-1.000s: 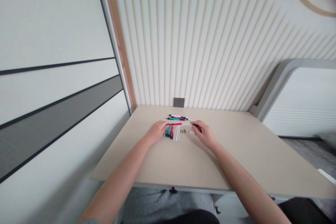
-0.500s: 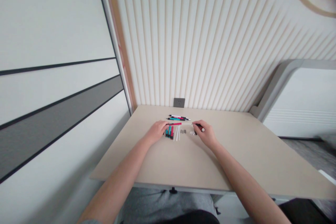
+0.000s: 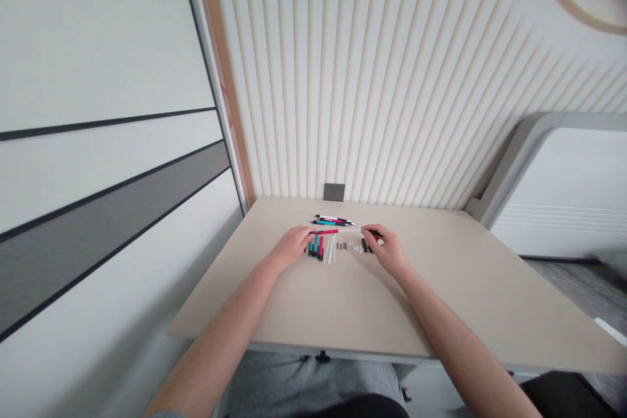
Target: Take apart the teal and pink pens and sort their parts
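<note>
The left hand (image 3: 294, 245) and right hand (image 3: 388, 251) pinch closed on opposite ends of a light, stiff red-and-white pen barrel (image 3: 326, 232) near the far edge of the counter (image 3: 441, 287), its slim, smooth shaft best held by fingertips.

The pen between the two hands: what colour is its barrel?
The barrel is red, as the head view shows.
</note>
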Tool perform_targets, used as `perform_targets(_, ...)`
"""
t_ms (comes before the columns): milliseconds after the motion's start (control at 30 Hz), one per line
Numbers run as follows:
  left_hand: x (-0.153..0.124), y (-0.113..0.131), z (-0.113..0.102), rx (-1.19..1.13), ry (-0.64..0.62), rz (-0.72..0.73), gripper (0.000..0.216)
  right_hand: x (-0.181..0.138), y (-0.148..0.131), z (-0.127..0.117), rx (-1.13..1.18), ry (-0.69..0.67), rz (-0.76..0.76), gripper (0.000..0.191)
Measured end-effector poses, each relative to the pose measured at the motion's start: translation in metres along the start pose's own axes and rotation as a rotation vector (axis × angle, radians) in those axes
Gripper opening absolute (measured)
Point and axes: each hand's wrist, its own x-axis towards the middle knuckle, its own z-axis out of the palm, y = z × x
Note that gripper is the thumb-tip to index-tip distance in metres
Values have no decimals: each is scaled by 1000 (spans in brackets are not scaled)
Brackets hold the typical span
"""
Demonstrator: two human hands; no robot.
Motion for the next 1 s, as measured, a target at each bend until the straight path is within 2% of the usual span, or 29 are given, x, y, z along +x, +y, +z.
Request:
perform_targets(400,1,4,-2,-26,-11,67,23,-2,2,5,-11,-73,-27,25)
perform_targets(567,1,2,-4,-33,8,81,22,-2,6,10,-37,-150,-19,25)
perform_targets(733,1,0,-3,-46,25,81,23,-3,10,12,-64,-226,14,27)
perform_targets(1000,3,0,-2,-77,25,11,25,-4,11,10,25,-249,64,35)
